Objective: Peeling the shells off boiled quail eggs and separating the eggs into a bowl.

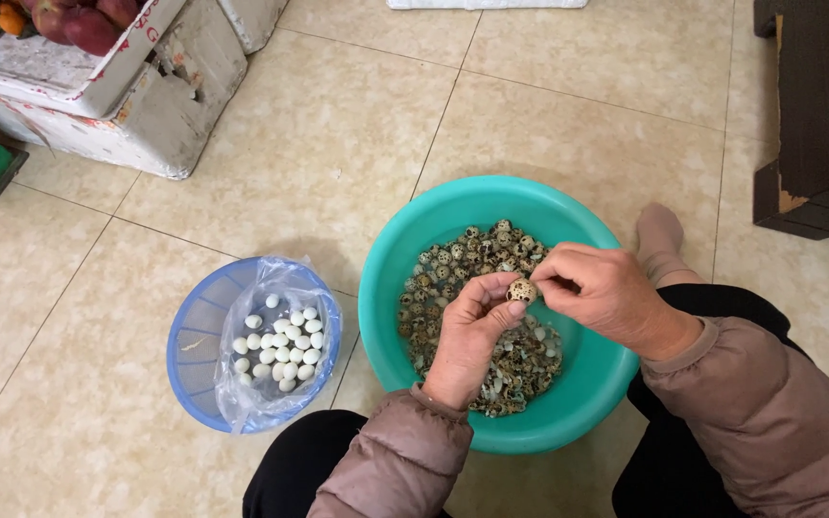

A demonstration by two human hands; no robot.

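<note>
Left hand (470, 336): your fingers curl closed round a speckled quail egg (522, 291), held over the teal basin (386, 278).
Right hand (606, 293): your fingertips pinch the same egg's shell.
Blue basket (194, 336): peeled white eggs (280, 342) in its plastic bag, left of the basin.

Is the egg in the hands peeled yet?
Not yet: the egg between both hands still shows its speckled shell, unlike the white eggs.

Left hand (472, 331) raised from near side, fingers curled, thumb tip up; right hand (602, 293) reaching in from right, fingertips pinched against left thumb.
</note>
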